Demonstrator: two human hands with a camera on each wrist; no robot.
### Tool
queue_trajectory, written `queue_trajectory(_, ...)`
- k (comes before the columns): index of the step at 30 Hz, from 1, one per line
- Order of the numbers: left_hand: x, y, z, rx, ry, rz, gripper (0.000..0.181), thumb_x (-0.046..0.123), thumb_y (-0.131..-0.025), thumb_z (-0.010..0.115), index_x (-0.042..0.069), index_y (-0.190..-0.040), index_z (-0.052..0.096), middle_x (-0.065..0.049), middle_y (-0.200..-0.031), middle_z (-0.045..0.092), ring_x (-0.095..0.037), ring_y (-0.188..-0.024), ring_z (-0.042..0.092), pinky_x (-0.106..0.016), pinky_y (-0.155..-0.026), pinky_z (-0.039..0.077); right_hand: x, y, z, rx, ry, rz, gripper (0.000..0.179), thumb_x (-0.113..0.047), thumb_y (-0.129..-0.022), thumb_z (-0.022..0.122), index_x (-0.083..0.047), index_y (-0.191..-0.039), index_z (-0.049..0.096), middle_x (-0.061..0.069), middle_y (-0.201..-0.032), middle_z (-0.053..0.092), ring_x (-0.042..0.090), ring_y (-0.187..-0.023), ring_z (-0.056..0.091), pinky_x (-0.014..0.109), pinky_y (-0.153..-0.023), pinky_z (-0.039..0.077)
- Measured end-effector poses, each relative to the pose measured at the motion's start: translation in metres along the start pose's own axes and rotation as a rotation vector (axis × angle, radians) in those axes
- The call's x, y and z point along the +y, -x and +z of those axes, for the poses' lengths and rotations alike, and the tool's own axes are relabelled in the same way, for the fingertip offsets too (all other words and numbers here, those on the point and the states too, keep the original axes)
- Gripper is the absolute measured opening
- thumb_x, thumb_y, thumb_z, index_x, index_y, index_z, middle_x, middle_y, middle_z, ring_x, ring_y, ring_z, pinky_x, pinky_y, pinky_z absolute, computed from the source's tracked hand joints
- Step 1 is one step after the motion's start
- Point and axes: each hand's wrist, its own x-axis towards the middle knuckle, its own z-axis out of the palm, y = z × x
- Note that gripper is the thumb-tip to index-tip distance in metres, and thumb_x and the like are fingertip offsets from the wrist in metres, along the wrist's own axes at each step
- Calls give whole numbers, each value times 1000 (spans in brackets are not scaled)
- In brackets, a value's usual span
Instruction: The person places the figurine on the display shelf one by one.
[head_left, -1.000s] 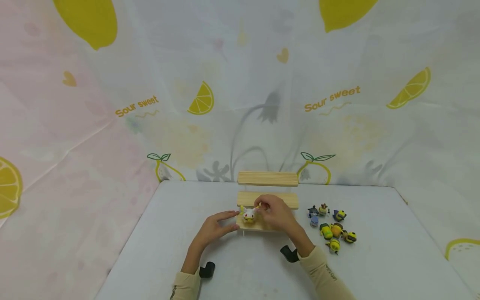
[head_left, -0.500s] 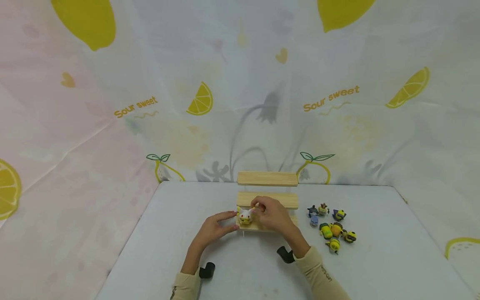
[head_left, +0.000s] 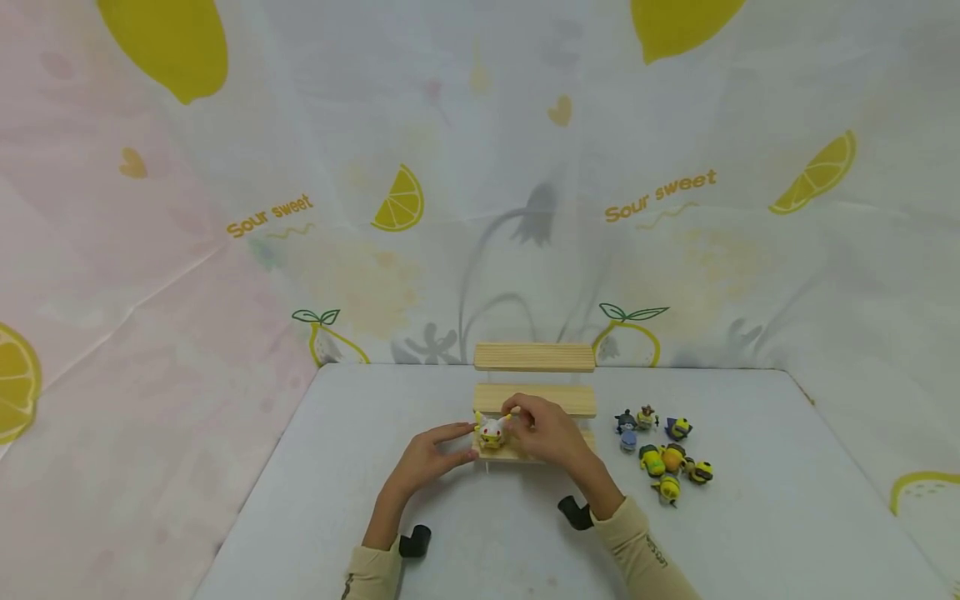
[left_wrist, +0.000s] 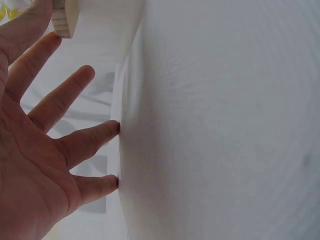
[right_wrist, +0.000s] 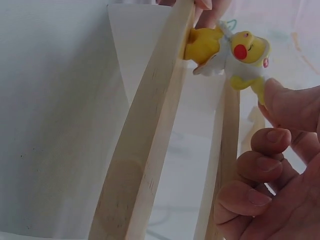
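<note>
A small Pikachu figure (head_left: 492, 432) in a white outfit, with red cheeks, stands at the left end of the lowest step of a wooden tiered display stand (head_left: 535, 401). My right hand (head_left: 550, 428) pinches one of its ears between thumb and forefinger. In the right wrist view the figure (right_wrist: 250, 60) has its base against the board (right_wrist: 150, 145), and my other fingers are curled. My left hand (head_left: 427, 457) is spread at the stand's left end. The left wrist view shows a left fingertip against the wooden end (left_wrist: 65, 20) and the lower fingers touching the white tabletop (left_wrist: 210, 125).
Several small toy figures (head_left: 667, 458) lie grouped on the white table (head_left: 337, 500), right of the stand. A lemon-print cloth (head_left: 480, 167) hangs behind it. Black wrist mounts (head_left: 415, 542) stick out near both sleeves.
My right hand has shifted slightly left with the Pikachu figure, toward the end of the lowest step. The left hand has stayed nearly still.
</note>
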Motion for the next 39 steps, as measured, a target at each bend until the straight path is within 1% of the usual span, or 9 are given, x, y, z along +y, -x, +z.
queue_trajectory(8,2,0,0,-2,17,14,48,39,-84,79,20,-126,70,-3,-130,64,-29,-126,55,-55,-103,42,-3,1,-2,-4,-28,-3,15,-13,-91,73,-16,-105,70,-9,-65,43,7,-56,37,24,-52,33)
queue_trajectory(13,3,1,0,-4,24,1,48,39,-84,79,20,-126,70,-3,-130,64,-29,-126,54,-54,-103,42,-3,3,-6,-2,-43,3,21,-13,-90,74,-12,-111,70,-7,-65,43,6,-56,36,24,-52,33)
queue_trajectory(19,4,1,1,-4,6,4,48,40,-84,78,20,-127,69,-3,-130,63,-30,-126,54,-55,-104,42,1,14,-17,52,-48,53,28,-16,-87,78,-12,-113,70,-7,-65,43,7,-55,35,25,-51,32)
queue_trajectory(22,4,0,0,-7,-7,5,48,40,-84,78,20,-127,69,-2,-131,63,-30,-127,53,-54,-104,42,7,22,-23,86,-27,52,27,-17,-86,79,-13,-111,71,-8,-66,41,7,-57,36,25,-52,32)
queue_trajectory(25,3,1,0,-1,-18,5,48,39,-84,79,20,-127,69,-1,-131,63,-29,-127,53,-54,-104,42,15,30,-29,113,-10,22,26,-16,-85,80,-15,-110,71,-9,-68,40,7,-58,36,25,-52,32)
queue_trajectory(28,2,0,0,2,-15,-3,48,40,-83,79,21,-127,70,0,-130,64,-29,-127,53,-53,-104,42,22,40,-35,140,25,-3,26,-16,-85,80,-17,-109,70,-11,-69,39,7,-60,36,25,-53,32)
queue_trajectory(32,2,0,1,-9,-3,-14,49,41,-83,79,22,-127,69,1,-131,63,-27,-128,53,-52,-105,41,30,55,-44,173,82,-27,26,-15,-83,81,-16,-107,70,-11,-69,38,6,-61,36,24,-53,31)
queue_trajectory(36,1,0,1,-5,-19,0,49,41,-84,79,21,-127,69,0,-131,63,-29,-127,54,-53,-104,42,38,68,-52,178,149,-48,27,-13,-83,81,-14,-108,71,-6,-69,42,4,-62,35,22,-52,30)
queue_trajectory(39,1,0,1,-4,-11,2,48,39,-83,79,21,-127,70,0,-130,64,-28,-127,54,-52,-105,42,45,76,-57,171,191,-40,29,-14,-81,83,-14,-107,71,-4,-69,44,3,-62,34,21,-53,31)
